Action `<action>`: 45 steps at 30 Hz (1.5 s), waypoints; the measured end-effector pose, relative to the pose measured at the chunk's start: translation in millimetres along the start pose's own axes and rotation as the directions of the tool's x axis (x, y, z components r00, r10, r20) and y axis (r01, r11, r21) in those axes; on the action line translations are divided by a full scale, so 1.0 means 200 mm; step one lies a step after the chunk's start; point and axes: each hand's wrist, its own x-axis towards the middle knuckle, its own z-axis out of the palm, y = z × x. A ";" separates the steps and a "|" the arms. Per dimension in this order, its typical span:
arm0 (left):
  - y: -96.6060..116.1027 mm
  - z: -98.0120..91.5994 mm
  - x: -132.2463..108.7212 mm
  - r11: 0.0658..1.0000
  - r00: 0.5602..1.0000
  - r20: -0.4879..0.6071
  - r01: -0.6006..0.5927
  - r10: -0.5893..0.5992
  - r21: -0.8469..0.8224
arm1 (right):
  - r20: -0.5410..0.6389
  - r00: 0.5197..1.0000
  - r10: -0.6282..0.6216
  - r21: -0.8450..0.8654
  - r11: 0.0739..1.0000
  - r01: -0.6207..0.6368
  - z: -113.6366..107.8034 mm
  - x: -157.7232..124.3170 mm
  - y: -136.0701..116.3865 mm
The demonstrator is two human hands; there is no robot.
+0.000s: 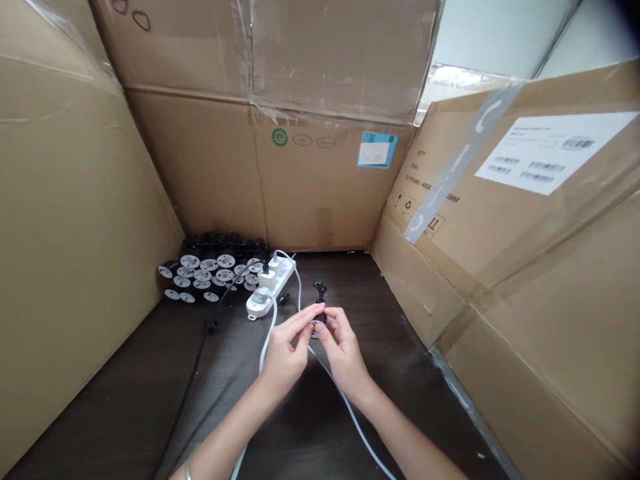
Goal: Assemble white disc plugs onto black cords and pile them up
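Between both hands is a small black cylindrical lamp (323, 319), its pale round face turned toward me. My left hand (289, 347) pinches it from the left, with the fingers over its top and the thumb near the face. My right hand (346, 350) grips its right side, thumb at the front edge. A small yellow spot shows on the face beside my left fingers. Beyond the fingertips, a black fitting or bunched cord (320, 289) sticks out from the lamp's far end. My fingers hide part of the lamp.
A white power strip (257, 309) with plugs in it lies left of the hands. Behind it, several similar black cylinders (203, 275) are stacked. A black cable (193, 373) and white cables (355, 419) cross the dark tabletop (400, 413). Cardboard boxes (320, 200) enclose three sides.
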 end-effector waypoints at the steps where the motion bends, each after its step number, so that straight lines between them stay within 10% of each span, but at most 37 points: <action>1: 0.00 0.00 0.00 1.000 1.000 -0.002 -0.002 0.002 0.000 | -0.001 1.000 0.001 -0.006 1.000 -0.001 0.00 0.00 0.00; 18: 0.02 0.02 -0.01 0.977 0.990 0.088 0.126 -0.112 -0.174 | -0.080 0.996 0.036 0.085 0.996 -0.029 -0.02 0.00 -0.02; 45: -0.02 0.01 -0.02 0.993 0.995 0.046 -0.089 0.086 0.078 | -0.057 0.996 -0.075 -0.022 0.997 0.074 -0.03 0.01 -0.01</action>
